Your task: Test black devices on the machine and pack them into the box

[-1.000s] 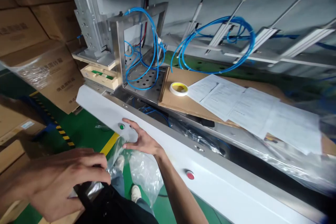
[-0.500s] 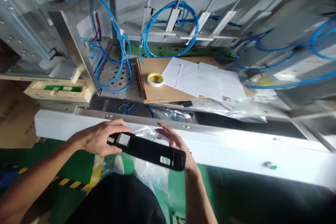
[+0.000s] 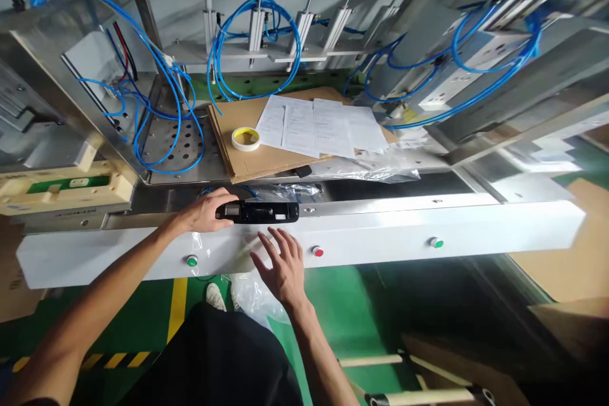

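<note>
A long black plastic housing [image 3: 266, 212] with cut-out windows lies along the front ledge of the machine. Its left end is gripped by my left hand [image 3: 207, 210], fingers over the top and thumb at the near side. My right hand [image 3: 283, 266] is just below the housing, apart from it, with its fingers spread and nothing in them. A clear plastic bag [image 3: 259, 295] hangs in front of the white panel [image 3: 380, 235], partly behind my right hand.
Behind the ledge, cardboard [image 3: 228, 139] carries paper sheets [image 3: 318, 127] and a tape roll [image 3: 245, 139]. Blue air hoses [image 3: 297, 44] loop around the cylinders. The panel has green buttons [image 3: 191, 261] and a red button [image 3: 318, 252]. A cream fixture [image 3: 114, 185] stands at left.
The housing has moved forward from above the floor onto the ledge. My right hand has let go of its right end and opened. The view has shifted to the right.
</note>
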Tool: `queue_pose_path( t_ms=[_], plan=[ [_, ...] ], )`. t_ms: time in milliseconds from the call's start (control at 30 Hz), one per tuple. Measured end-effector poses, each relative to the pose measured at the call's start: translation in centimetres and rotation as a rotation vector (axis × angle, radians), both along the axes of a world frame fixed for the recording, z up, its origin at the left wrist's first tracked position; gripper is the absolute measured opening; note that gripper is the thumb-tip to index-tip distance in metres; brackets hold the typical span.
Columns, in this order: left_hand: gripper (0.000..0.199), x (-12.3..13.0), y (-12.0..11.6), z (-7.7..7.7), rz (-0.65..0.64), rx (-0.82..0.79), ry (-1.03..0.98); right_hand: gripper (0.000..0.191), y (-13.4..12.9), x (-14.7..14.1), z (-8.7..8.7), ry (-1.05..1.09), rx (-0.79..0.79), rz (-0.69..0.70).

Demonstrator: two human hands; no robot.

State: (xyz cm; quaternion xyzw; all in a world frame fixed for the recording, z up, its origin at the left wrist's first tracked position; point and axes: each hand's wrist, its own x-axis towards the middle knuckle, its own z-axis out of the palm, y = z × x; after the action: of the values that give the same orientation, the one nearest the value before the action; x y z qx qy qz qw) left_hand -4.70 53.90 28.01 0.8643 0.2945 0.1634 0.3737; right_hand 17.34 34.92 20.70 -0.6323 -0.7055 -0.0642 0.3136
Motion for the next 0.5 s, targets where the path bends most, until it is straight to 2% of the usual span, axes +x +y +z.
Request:
queue_pose_path(
  t_ms=[67,167,267,367,433,500],
  plan=[
    [0.055,0.1,0.1,0.2,0.033,0.058,-0.002,0.060,0.6,0.0,-1.3,-0.037,-0.019,-0.028],
    [0.052,-0.9,-0.3,1.3,0.112,0.185,-0.064,0.066,1.1,0.9,-2.1,-0.040,-0.066,-0.068],
    [0.052,-2.8,-2.4,2.4,0.324,0.178,-0.151,0.070,1.5,2.1,-1.9,-0.056,-0.105,-0.053],
    [0.060,-4.2,-6.0,2.2,0.524,-0.126,-0.251,0.074,2.2,2.8,-1.4,-0.074,-0.121,-0.038],
    [0.063,-4.3,-8.2,1.3,0.520,-0.404,-0.358,0.076,2.7,3.0,-1.0,-0.082,-0.133,-0.026],
    [0.060,-4.0,-9.6,0.0,0.491,-0.587,-0.429,0.077,3.2,3.4,-0.7,-0.087,-0.140,-0.016]
  ],
)
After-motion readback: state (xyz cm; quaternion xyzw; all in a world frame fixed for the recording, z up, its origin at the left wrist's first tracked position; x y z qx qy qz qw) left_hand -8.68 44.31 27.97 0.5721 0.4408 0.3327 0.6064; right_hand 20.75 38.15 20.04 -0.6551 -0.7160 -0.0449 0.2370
